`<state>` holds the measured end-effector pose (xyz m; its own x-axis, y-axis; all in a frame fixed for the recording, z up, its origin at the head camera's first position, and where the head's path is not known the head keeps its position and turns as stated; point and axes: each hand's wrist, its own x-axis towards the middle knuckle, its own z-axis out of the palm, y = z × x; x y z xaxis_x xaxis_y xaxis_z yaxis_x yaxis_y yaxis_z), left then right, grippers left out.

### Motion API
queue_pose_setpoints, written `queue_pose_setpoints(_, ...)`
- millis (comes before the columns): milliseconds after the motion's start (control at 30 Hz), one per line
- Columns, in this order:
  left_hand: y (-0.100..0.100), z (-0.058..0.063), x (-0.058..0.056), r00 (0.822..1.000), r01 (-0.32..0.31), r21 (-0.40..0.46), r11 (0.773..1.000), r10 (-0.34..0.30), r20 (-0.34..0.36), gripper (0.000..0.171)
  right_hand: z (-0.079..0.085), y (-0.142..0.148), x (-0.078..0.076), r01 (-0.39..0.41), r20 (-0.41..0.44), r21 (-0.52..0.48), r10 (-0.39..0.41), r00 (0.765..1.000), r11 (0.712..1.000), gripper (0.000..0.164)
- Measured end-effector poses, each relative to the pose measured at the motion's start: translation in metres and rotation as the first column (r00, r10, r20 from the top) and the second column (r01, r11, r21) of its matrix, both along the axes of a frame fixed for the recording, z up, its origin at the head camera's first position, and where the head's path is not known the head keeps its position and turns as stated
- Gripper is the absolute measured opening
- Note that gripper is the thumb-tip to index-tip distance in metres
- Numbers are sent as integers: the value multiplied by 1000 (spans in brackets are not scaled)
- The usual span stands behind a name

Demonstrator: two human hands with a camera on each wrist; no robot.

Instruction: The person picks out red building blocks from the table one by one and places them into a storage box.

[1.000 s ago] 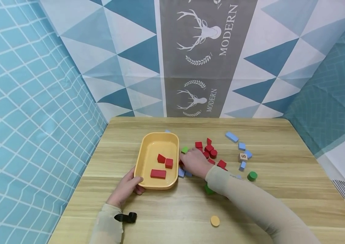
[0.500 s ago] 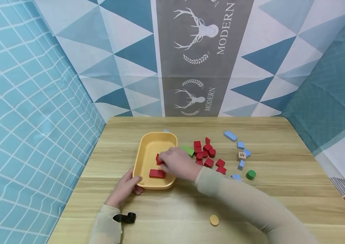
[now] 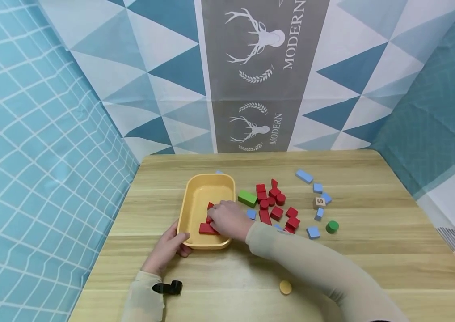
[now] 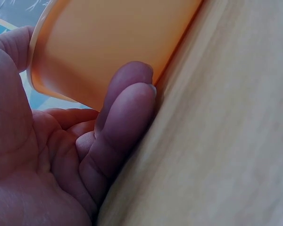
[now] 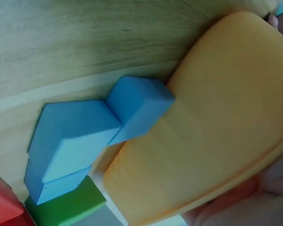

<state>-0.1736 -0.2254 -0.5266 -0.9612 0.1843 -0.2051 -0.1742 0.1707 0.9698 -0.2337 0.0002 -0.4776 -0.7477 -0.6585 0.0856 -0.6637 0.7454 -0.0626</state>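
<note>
My left hand (image 3: 168, 248) holds the near left corner of the yellow tray (image 3: 185, 203), thumb over the rim and fingers against the outer wall. In the left wrist view, two curled fingertips (image 4: 132, 103) lie close to the tabletop beside the tray. My right hand (image 3: 230, 219) reaches over the tray's right rim, fingers bent down inside it around a red block (image 3: 209, 219), mostly covered by them. A long red block (image 3: 207, 229) lies just in front of the fingertips, and a red wedge (image 3: 210, 205) shows behind them. The right wrist view shows the tray's outer wall (image 5: 217, 108).
Right of the tray lie a green block (image 3: 247, 198), several red blocks (image 3: 276, 213) and blue blocks (image 3: 313, 232). Farther right are a wooden cube (image 3: 319, 202) marked with a character and a green cylinder (image 3: 332, 226). A yellow disc (image 3: 285, 287) lies near the front.
My right hand has moved left from the blocks beside the tray to inside it, and lower among the red blocks. The left hand keeps its grip on the tray.
</note>
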Motion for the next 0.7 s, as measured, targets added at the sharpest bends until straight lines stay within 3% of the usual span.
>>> queue_pose_setpoints(200,0,0,-1,1000,2,14,1000,-2,-2,62,21,22,-11,20,-51,-139,-27,998,990,14)
queue_pose_setpoints(367,-1,0,-2,1000,-6,18,1000,6,-22,63,37,61,-43,209,-52,-237,-227,972,949,19)
queue_pose_setpoints(500,-1,0,-1,1000,0,17,1000,0,-20,64,26,99,-66,405,8,-179,-410,912,897,22)
queue_pose_setpoints(700,-2,-1,0,1000,9,14,1000,-9,-18,61,4,140,-79,604,115,-95,-594,796,791,23)
